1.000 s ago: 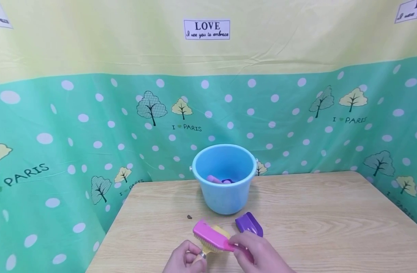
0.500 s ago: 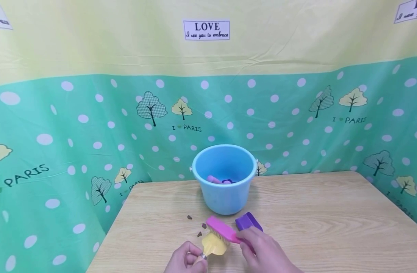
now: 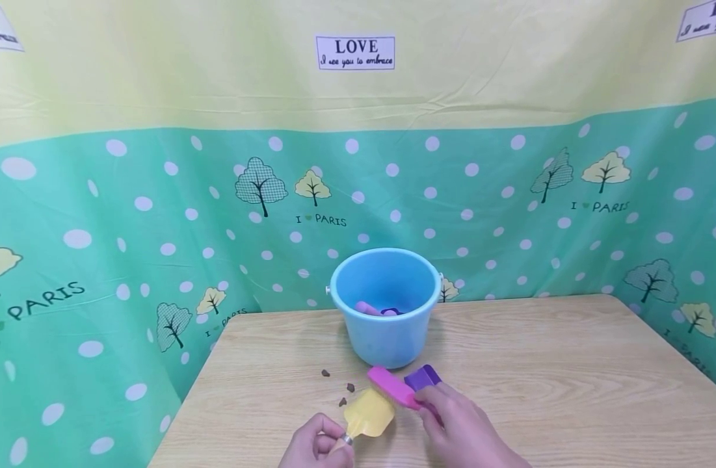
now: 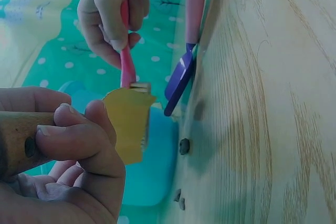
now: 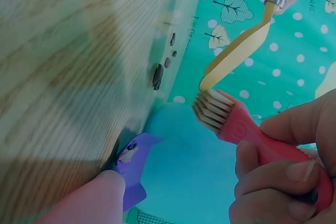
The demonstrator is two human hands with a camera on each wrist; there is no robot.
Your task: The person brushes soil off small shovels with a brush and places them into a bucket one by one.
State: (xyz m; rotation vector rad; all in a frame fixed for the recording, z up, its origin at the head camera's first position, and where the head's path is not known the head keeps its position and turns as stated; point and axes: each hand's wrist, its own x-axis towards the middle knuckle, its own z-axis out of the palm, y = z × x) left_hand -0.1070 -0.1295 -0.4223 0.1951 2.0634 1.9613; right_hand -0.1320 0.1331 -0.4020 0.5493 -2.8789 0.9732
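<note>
My left hand [image 3: 319,443] holds a small yellow trowel [image 3: 371,415] by its wooden handle, its blade raised over the table. In my right hand [image 3: 464,426] is a pink brush [image 3: 391,387], gripped by the handle. Its pale bristles [image 5: 211,109] meet the far edge of the trowel blade in the right wrist view. Just beyond the right hand lies a purple toy shovel [image 3: 423,377]; the left wrist view shows its pink handle [image 4: 196,6]. Several small dark clumps [image 3: 350,387] lie on the table left of the trowel.
A light blue bucket [image 3: 387,341] stands behind the tools, with a pink handle [image 3: 367,307] and something purple inside. The wooden table [image 3: 539,364] runs back to a green and yellow patterned curtain [image 3: 492,214].
The brush has moved from above the trowel blade rightward and away to its far edge, uncovering the blade. Dark clumps near the trowel have come into sight. The left hand has hardly moved.
</note>
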